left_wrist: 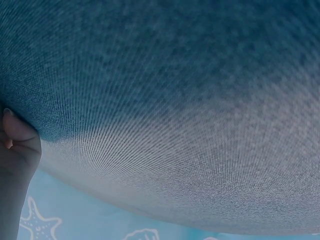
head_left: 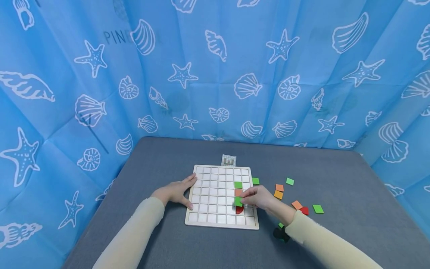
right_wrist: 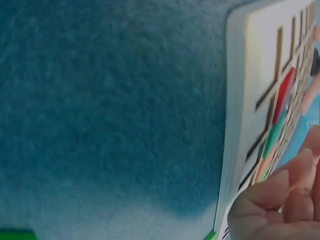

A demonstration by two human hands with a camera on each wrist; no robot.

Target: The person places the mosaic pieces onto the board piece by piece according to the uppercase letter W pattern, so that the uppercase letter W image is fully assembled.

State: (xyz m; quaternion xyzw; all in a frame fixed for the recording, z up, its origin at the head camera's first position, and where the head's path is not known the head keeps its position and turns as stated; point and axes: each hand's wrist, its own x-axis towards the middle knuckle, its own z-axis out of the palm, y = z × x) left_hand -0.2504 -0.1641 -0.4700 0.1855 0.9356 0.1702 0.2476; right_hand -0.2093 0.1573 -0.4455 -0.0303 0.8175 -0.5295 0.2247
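My left hand [head_left: 176,190] rests at the left edge of a white grid board [head_left: 208,201], thumb and fingers spread along the rim. In the left wrist view, part of a hand [left_wrist: 22,145] shows at the left border. Over the board's right side, my right hand [head_left: 256,197] pinches a green square tile [head_left: 238,202] between thumb and fingers. This tile overlaps a red piece [head_left: 239,210] with a rounded edge. Just above it in the column are an orange tile [head_left: 238,192] and another green tile [head_left: 238,185]. Curled fingers [right_wrist: 270,200] appear close to the board in the right wrist view.
A small patterned card [head_left: 228,160] lies behind the board. Loose tiles lie to its right: a green one [head_left: 255,181], a light green one [head_left: 290,181], orange ones [head_left: 279,188], a red one [head_left: 304,210] and another green one [head_left: 317,209]. A blue shell-print curtain [head_left: 215,74] hangs behind the grey table [head_left: 168,157].
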